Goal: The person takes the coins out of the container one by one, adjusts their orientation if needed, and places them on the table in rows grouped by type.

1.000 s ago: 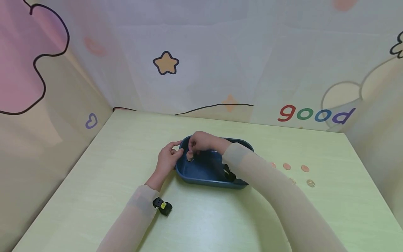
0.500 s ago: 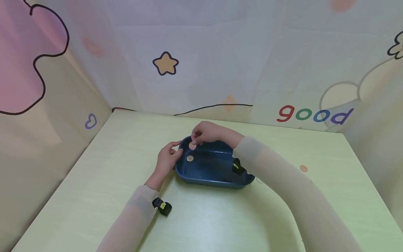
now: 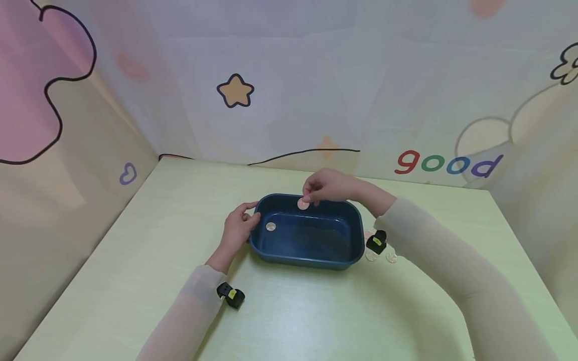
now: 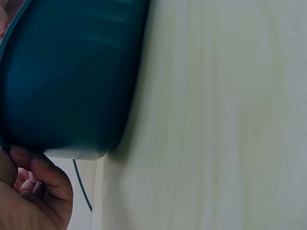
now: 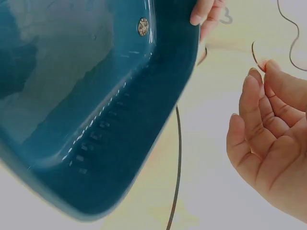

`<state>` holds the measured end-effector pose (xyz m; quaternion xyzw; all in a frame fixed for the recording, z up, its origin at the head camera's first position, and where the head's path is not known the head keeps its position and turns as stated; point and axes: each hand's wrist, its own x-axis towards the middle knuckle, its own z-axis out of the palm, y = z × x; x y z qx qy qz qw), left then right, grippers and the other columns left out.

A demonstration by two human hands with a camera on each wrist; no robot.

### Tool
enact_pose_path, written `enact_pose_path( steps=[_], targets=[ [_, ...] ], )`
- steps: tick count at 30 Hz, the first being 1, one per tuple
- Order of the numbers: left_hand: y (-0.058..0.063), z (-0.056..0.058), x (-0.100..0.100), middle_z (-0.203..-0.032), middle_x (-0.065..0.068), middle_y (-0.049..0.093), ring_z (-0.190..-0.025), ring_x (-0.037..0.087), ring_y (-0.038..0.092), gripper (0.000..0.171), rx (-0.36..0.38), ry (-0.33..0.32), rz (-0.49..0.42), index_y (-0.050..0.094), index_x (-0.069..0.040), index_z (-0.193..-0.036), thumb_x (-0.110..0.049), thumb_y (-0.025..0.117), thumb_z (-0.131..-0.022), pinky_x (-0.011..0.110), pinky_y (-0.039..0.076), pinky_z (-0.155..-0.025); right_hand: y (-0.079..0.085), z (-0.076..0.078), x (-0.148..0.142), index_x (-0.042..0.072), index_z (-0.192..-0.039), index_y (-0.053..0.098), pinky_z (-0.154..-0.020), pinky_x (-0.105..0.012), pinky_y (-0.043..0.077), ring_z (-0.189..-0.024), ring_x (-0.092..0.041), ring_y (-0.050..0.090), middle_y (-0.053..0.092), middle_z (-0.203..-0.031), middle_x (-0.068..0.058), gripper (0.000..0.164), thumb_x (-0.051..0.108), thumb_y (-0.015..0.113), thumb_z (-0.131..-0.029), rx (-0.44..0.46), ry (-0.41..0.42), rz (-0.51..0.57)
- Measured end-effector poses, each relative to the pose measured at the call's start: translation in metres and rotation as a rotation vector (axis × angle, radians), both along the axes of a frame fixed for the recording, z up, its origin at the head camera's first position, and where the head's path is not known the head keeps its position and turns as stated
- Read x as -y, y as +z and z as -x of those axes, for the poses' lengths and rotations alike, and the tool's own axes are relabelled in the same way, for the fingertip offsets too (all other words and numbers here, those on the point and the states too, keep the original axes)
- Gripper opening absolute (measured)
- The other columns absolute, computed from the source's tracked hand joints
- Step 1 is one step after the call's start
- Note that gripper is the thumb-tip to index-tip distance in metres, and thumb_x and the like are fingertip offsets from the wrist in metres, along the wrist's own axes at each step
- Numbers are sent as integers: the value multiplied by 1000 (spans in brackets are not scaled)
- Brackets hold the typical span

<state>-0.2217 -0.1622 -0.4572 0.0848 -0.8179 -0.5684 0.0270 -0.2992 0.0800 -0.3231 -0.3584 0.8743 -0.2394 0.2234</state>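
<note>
A blue rectangular plastic tub (image 3: pixel 307 235) stands on the table. My left hand (image 3: pixel 237 226) grips its left end, the thumb at the rim and other fingers against the outer wall. One pale metallic coin (image 3: pixel 271 226) lies flat on the tub floor near that end, also visible in the right wrist view. My right hand (image 3: pixel 331 185) pinches a copper-coloured coin (image 3: pixel 303 204) between thumb and forefinger above the tub's back rim. In the right wrist view this coin (image 5: pixel 259 58) appears nearly edge-on.
Right of the tub, two pale coins (image 3: pixel 391 257) and a copper coin (image 3: pixel 369 234) lie on the light wooden table (image 3: pixel 280 321). My right sleeve (image 3: pixel 433 240) covers part of the table there. A printed cloth (image 3: pixel 289 100) hangs behind the table.
The pale coin has left my right fingers and lies in the tub. My right hand, now with just the copper coin showing, has moved up and right. The left hand has stayed put.
</note>
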Motion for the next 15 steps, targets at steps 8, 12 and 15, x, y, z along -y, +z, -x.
enact_pose_path(
  steps=[8, 12, 15],
  targets=[
    [1, 0, -1, -59, -7, 41, -42, 7, 37, 41, 6, 3, 15, 62, -5, -139, -14, 63, -99, 20, 38, -43, -1, -5, -44, 2, -96, 67, -83, -40, 56, -89, -32, 69, 73, -96, -18, 14, 14, 63, -101, 54, -101, 23],
    [2, 0, -2, -59, -6, 41, -43, 7, 37, 41, 10, 5, 16, 62, -5, -139, -14, 63, -99, 20, 38, -43, 1, -9, -68, 3, -99, 67, -84, -35, 55, -87, -24, 68, 73, -97, -17, 14, 16, 64, -100, 66, -186, 38],
    [1, 0, -2, -58, -7, 41, -43, 6, 37, 41, 11, 3, 7, 62, -5, -139, -13, 63, -99, 20, 38, -43, 2, -13, -86, 4, -100, 68, -82, -29, 52, -85, -18, 65, 74, -96, -13, 15, 18, 65, -100, 62, -232, 39]
  ],
)
